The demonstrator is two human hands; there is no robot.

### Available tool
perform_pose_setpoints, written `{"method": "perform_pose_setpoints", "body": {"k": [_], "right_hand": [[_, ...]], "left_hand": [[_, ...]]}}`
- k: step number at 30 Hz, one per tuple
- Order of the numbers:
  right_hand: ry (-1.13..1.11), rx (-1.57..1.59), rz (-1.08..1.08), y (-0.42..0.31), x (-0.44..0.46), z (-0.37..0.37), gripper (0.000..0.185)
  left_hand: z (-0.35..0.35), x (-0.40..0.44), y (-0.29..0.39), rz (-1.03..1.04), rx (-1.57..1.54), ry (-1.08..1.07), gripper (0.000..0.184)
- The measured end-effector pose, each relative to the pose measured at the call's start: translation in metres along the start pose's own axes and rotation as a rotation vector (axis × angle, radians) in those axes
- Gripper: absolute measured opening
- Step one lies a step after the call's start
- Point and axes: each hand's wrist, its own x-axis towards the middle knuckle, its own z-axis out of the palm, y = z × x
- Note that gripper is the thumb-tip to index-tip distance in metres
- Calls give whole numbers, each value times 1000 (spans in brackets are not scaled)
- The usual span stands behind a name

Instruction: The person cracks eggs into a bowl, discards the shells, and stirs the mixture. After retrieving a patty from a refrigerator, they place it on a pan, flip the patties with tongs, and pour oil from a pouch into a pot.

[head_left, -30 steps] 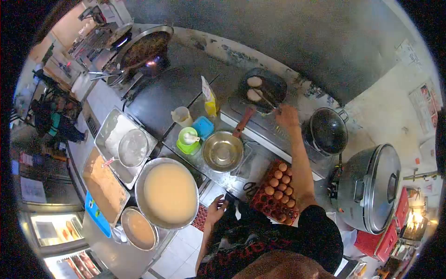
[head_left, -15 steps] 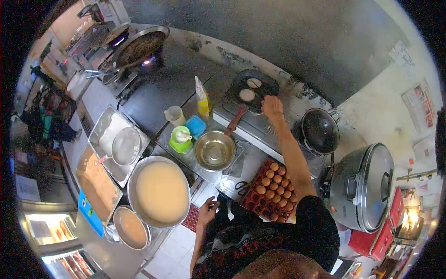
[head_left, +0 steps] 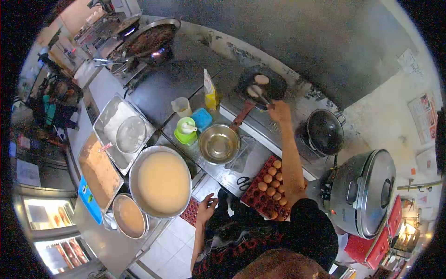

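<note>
My right hand is closed around the handle of a spatula over a black frying pan on the stove. Two pale, round flat pieces of food lie in the pan. The farther round is uncovered, while the spatula's blade partly covers the nearer one; whether it is under or on top, I cannot tell. My left hand hangs by my body near the counter edge, fingers loosely apart and holding nothing. A red egg tray with several brown eggs sits beneath my right forearm.
A steel saucepan stands mid-counter beside green and blue tubs. At the left are a large bowl of pale batter and flour trays. A dark pot and a big lidded cooker stand at the right.
My right hand has moved slightly, and the spatula's blade now overlaps the nearer round. The whole view has shifted a little. My left hand stays by my body.
</note>
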Motion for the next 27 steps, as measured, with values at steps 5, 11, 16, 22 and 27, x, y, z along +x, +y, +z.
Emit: {"method": "perform_pose_setpoints", "body": {"k": [5, 11, 16, 22, 27], "right_hand": [[223, -105, 80, 32, -36, 16, 34], [218, -18, 33, 64, -18, 82, 35], [122, -88, 166, 52, 22, 46, 37], [319, -8, 23, 61, 33, 58, 36], [74, -8, 54, -12, -30, 11, 35]], "left_hand": [[-2, -12, -25, 75, -64, 58, 45], [2, -33, -15, -39, -192, 91, 47], [6, -30, -42, 22, -195, 86, 44], [8, -47, -16, 2, -74, 134, 43], [11, -40, -46, 16, -176, 118, 41]]}}
